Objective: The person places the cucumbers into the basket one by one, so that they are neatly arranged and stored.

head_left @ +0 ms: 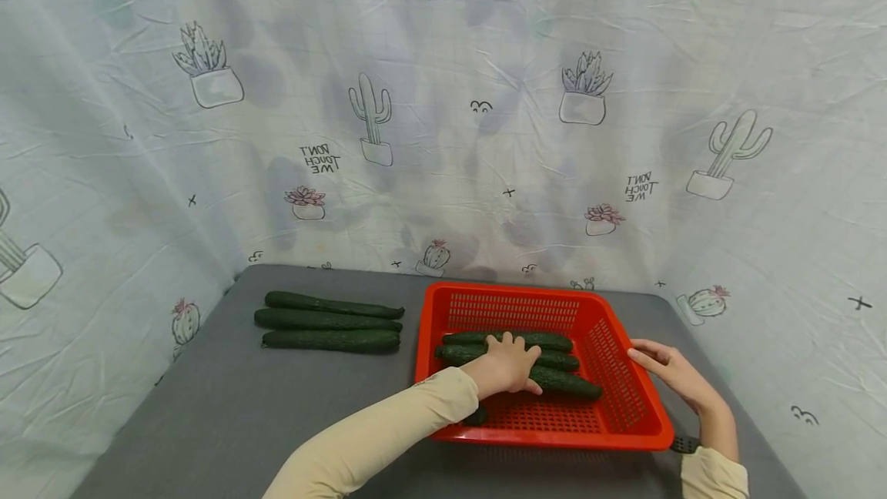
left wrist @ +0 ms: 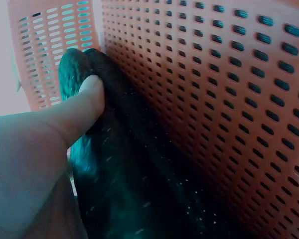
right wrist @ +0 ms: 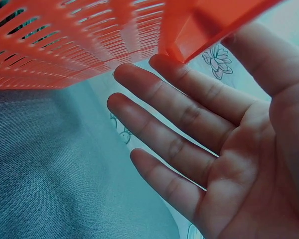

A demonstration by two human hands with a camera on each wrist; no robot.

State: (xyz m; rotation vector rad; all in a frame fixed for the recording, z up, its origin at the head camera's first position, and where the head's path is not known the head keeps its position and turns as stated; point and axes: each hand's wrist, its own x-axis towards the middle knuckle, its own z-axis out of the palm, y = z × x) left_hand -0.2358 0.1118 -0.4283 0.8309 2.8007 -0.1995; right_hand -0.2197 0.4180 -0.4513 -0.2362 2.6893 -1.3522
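Note:
My left hand (head_left: pixel 509 366) reaches into the red plastic basket (head_left: pixel 527 437), fingers spread over the dark green cucumbers lying there. Its fingertips rest by the back cucumber (head_left: pixel 554 341) and the middle one (head_left: pixel 563 361), while the thumb is at the front cucumber (head_left: pixel 571 384). In the left wrist view, that thumb lies on a cucumber (left wrist: pixel 117 189). Another cucumber's dark end (head_left: pixel 476 416) shows beneath the left forearm. At the basket's right side, my right hand (head_left: pixel 668 372) holds the rim, thumb on top and index finger below; the other fingers extend straight beneath.
Left of the basket, three more cucumbers (head_left: pixel 329 320) lie side by side on the grey tabletop (head_left: pixel 229 406). A pale curtain (head_left: pixel 485 137) printed with cactus drawings hangs behind and along both sides. The basket has slotted walls and a raised rim.

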